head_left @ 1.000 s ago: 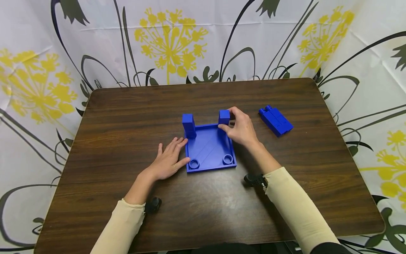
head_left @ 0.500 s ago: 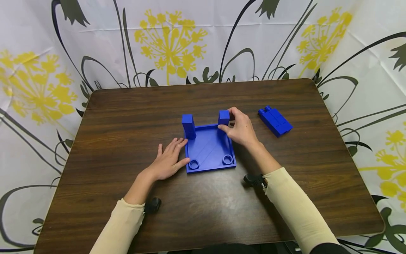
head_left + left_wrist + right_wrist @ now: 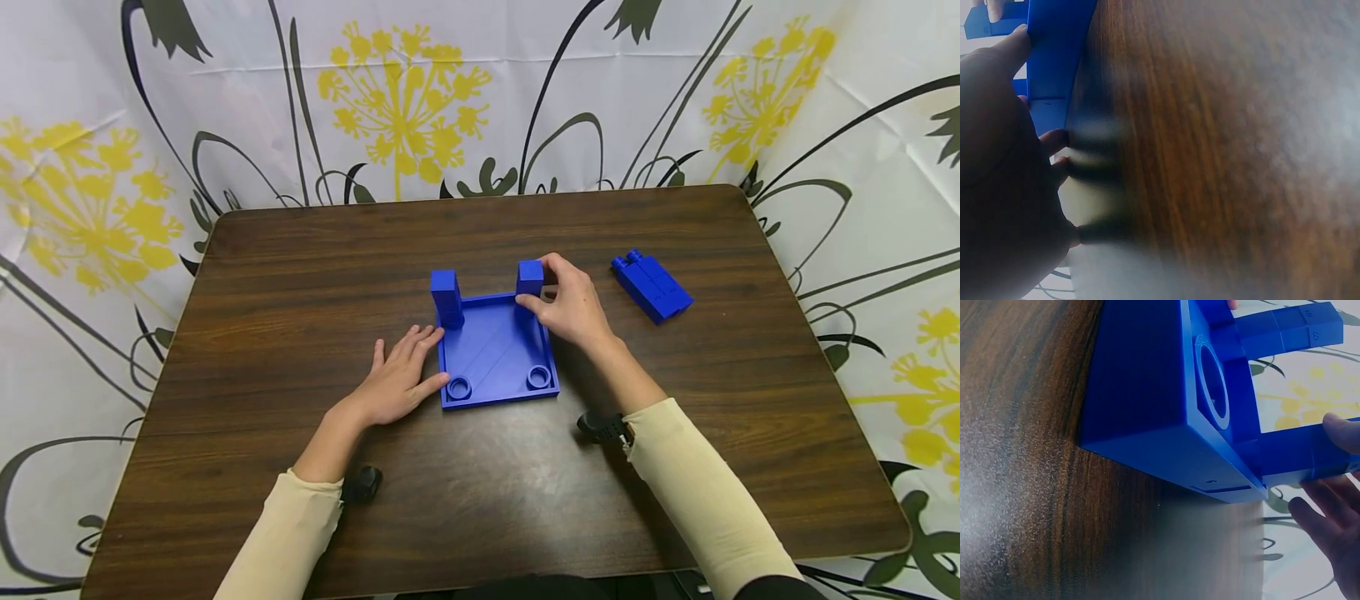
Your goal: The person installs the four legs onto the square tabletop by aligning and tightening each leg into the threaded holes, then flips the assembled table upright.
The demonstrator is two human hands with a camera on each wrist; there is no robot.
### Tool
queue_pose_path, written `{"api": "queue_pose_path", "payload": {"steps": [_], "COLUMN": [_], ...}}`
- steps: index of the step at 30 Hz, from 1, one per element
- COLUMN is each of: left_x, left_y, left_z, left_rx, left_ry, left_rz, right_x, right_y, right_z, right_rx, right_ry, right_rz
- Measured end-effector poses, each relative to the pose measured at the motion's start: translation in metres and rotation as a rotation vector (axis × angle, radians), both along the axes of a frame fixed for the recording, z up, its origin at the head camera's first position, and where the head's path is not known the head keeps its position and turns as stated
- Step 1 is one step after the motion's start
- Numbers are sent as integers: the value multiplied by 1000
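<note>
A square blue tray-like base (image 3: 491, 354) with a low rim lies mid-table, two round sockets in its near corners. Blue square legs stand upright at its far corners: a left leg (image 3: 447, 298) and a right leg (image 3: 530, 273). My right hand (image 3: 570, 304) pinches the right leg between thumb and fingers, as the right wrist view also shows at this leg (image 3: 1300, 450). With fingers spread straight, my left hand (image 3: 397, 379) rests on the table against the base's left side, its thumb at the near left corner.
Two more blue legs (image 3: 652, 286) lie side by side on the brown wooden table (image 3: 300, 275), right of the right hand, pegs pointing away. A white cloth with yellow and dark plant prints (image 3: 450, 100) hangs behind the table.
</note>
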State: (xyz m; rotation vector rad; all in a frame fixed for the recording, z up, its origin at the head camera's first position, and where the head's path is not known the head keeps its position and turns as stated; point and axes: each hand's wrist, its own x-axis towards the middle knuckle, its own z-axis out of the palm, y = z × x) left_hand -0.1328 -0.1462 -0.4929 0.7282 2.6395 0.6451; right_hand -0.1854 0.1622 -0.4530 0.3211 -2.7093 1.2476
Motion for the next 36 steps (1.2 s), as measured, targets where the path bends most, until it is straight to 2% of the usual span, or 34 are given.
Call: {"api": "queue_pose_path", "payload": {"steps": [10,14,17,20,24,27,31,36], "left_x": [0,0,1,1,1,1,1,1], "left_y": [1,1,2,2,2,2,2,1], "left_z": [6,6,6,6,5,4,4,3], "left_rx": [-12,-11,-9,-10,-15,-11,7,1], "left_ry": [0,2,2,3,10,16,14,9], "left_rz": [-5,-5,-9,-10,-8,-9,-11,-11], "right_x": [5,7,11,15,19,23,29,34], "right_y": [14,28,43,61,87,103,118,126], "right_z": [6,7,8,9,6,3,-3,-12], "right_rx": [-74,-81,-57,39,238,347,425,482], "right_ry": [-65,-90,-113,-120,-125,-144,-172,-190], "right_rz": [67,38,-19,-110,-254,-333,-385,-375]}}
